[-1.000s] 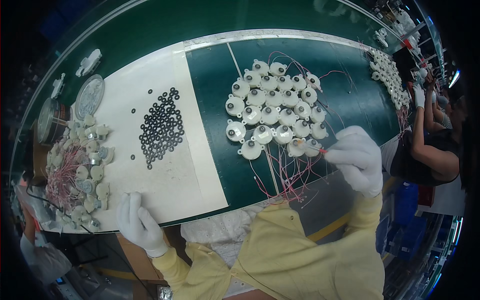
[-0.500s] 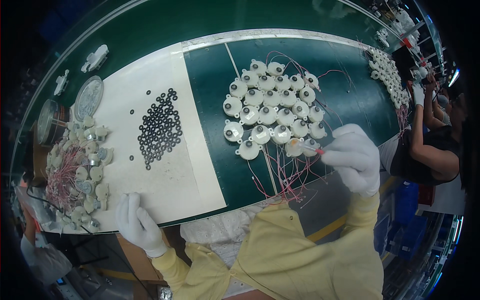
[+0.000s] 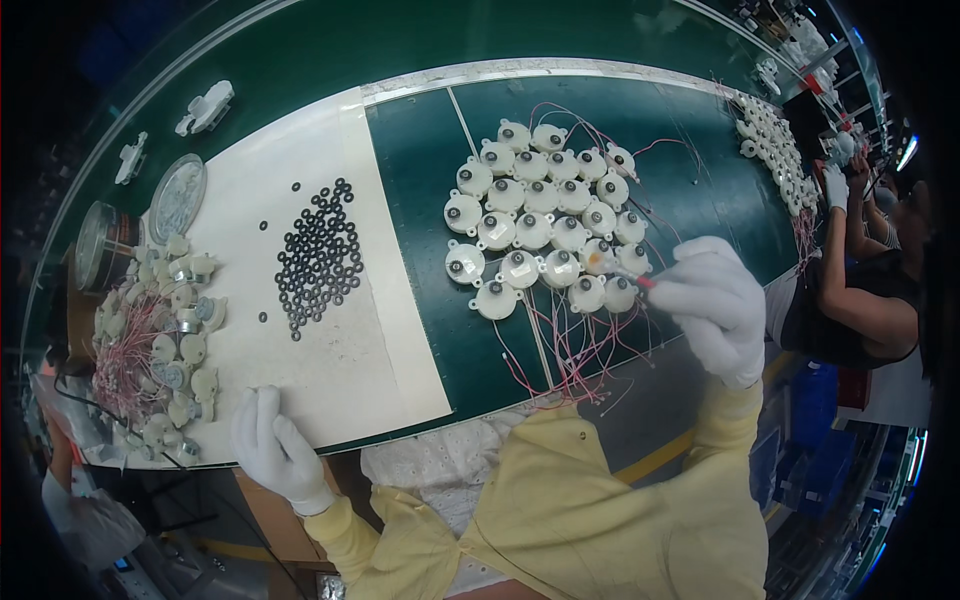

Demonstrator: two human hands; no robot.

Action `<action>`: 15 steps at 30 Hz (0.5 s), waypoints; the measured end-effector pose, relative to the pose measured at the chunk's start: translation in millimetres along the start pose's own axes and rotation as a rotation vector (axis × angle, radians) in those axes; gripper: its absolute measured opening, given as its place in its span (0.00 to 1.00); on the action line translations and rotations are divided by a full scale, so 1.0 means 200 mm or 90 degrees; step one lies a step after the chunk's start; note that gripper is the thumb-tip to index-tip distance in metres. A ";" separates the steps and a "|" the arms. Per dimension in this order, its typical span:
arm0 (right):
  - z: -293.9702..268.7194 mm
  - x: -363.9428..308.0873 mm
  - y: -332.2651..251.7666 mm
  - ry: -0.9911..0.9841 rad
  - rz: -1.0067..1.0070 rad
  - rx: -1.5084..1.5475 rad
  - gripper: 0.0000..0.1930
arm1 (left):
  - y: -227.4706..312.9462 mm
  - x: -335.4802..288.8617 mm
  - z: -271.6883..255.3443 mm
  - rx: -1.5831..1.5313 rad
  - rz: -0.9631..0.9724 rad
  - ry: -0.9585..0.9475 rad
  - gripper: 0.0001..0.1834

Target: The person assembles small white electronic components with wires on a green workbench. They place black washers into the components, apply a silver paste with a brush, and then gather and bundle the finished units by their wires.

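My right hand [image 3: 712, 305], in a white glove, grips a thin brush-like tool [image 3: 640, 280] with a red handle and an orange tip. Its tip is over one of the white round motors [image 3: 598, 258] near the lower right of a cluster on the green mat. Each motor has a dark centre shaft, and pink and red wires trail from the cluster toward the front edge. My left hand [image 3: 275, 445], also gloved, rests at the table's front edge with its fingers extended and nothing in them. Ahead of it, many small black rings [image 3: 322, 258] lie on a white sheet [image 3: 385, 340].
At the left sit a pile of wired motors [image 3: 165, 345], a clear tub [image 3: 105, 245] and a round clear dish [image 3: 180, 198]. White parts [image 3: 207, 107] ride on the green belt [image 3: 400, 40] beyond. A co-worker [image 3: 870, 290] works at the far right beside more motors [image 3: 775, 150].
My right hand has moved slightly up and away, carrying the tool's tip from a front-row motor to one behind it. White parts on the belt have shifted right. My left hand stays put.
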State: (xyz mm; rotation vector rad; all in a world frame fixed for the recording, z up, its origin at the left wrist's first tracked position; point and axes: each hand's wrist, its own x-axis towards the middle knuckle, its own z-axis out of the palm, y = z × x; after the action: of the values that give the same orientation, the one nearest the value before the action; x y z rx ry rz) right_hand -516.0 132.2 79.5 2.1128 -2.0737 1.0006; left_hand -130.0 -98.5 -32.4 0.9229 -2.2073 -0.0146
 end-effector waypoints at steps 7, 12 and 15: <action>0.02 -0.07 0.04 0.060 0.127 -0.002 0.21 | 0.00 0.00 0.00 -0.003 0.004 0.002 0.15; 0.05 -0.09 0.06 0.027 0.119 0.003 0.22 | 0.01 0.00 -0.01 0.012 0.007 -0.001 0.15; 0.07 -0.10 0.07 0.024 0.111 -0.008 0.22 | 0.00 0.00 0.00 0.009 0.007 0.000 0.15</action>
State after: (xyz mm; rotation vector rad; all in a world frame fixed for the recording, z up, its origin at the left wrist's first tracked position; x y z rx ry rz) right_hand -521.9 142.0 54.1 1.9187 -2.2711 1.0330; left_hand -129.7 -98.8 -31.5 0.9194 -2.2150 0.0062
